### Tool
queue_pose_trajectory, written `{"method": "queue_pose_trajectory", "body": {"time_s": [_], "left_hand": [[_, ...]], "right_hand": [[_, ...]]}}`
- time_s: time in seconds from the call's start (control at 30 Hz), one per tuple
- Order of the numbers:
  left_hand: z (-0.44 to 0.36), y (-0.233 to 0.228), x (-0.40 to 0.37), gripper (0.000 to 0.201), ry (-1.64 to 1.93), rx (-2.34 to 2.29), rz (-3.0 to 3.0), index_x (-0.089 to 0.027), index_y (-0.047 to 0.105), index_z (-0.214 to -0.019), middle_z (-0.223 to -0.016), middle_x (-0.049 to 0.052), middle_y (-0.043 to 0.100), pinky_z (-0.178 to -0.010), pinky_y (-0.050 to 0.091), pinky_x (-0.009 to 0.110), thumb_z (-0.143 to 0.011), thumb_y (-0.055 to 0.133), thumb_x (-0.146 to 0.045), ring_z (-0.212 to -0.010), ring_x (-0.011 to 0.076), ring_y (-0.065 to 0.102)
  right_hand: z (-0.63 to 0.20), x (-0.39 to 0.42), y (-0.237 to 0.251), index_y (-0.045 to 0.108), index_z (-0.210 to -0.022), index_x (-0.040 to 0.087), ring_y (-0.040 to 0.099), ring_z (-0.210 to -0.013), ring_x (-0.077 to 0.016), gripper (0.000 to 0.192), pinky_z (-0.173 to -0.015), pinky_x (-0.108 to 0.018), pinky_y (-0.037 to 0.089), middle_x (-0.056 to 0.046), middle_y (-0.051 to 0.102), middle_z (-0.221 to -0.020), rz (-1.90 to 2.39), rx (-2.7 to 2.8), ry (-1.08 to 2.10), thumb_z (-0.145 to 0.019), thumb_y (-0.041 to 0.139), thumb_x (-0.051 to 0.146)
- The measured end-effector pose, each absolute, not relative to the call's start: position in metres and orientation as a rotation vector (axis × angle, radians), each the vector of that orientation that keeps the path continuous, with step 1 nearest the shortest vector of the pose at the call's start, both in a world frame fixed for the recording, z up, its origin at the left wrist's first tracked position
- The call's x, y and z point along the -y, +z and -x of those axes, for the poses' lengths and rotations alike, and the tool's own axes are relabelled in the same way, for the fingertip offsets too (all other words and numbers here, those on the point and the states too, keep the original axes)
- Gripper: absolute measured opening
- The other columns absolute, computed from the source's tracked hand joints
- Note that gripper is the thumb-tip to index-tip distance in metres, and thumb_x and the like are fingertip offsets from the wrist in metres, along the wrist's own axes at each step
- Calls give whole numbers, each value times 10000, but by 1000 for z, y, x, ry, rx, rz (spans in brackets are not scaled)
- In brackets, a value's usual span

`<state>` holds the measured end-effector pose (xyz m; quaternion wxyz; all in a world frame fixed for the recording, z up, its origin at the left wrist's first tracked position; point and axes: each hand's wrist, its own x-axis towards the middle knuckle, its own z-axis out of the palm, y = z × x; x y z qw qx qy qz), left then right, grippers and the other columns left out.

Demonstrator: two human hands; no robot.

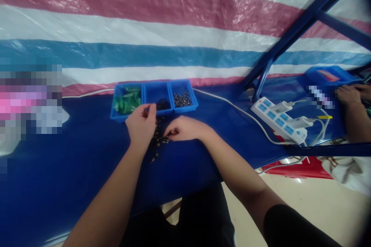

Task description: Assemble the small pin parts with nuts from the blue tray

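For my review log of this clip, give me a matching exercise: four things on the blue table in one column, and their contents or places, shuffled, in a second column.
Things
1. left blue bin
2. right blue bin
3. white power strip
4. right hand

Contents or places
A. far right on the table, chargers plugged in
B. holds green pieces
C. on the table in front of the bins, at a pile of small dark parts
D. holds small dark rounded pieces

Pairs: 1-B, 2-D, 3-A, 4-C
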<state>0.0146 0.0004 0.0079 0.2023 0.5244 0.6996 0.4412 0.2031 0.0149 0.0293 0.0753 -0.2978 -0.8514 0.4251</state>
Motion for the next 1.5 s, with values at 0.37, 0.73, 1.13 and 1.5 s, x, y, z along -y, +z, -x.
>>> {"method": "queue_pose_trajectory", "body": {"time_s": [0.37, 0.73, 1.13, 1.5], "left_hand": [[-16, 8, 6, 248, 1363, -1653, -1632, -201, 732, -1009, -642, -15, 645, -566, 479, 223, -942, 586, -390, -536, 108, 600], [-24, 13, 14, 296, 1341, -1499, -1801, -233, 728, -1096, -677, -46, 654, -618, 488, 219, -834, 743, -370, -562, 89, 565], [-20, 11, 12, 221, 1371, -1631, -1837, -240, 777, -987, -742, 2, 728, -653, 518, 242, -912, 663, -414, -650, 134, 669], [-18, 9, 11, 223, 1392, -1541, -1849, -223, 747, -1000, -806, 8, 738, -681, 538, 237, -952, 600, -384, -660, 121, 679]], "right_hand": [[-197, -15, 25, 684, -923, 165, 603, -655, -96, 148, -633, -238, 499, 17, 652, -740, 890, 1688, 1351, -813, 741, 246], [-188, -20, 27, 599, -772, 183, 699, -707, -117, 424, -637, -244, 556, -29, 758, -823, 888, 1094, 1432, -661, 904, 456], [-189, -20, 28, 683, -847, 189, 722, -703, -128, 388, -617, -245, 564, -9, 757, -767, 835, 1219, 1494, -710, 856, 509], [-188, -17, 21, 767, -990, 201, 741, -768, -135, 294, -740, -291, 626, -21, 777, -896, 768, 1293, 1460, -744, 856, 336]]}}
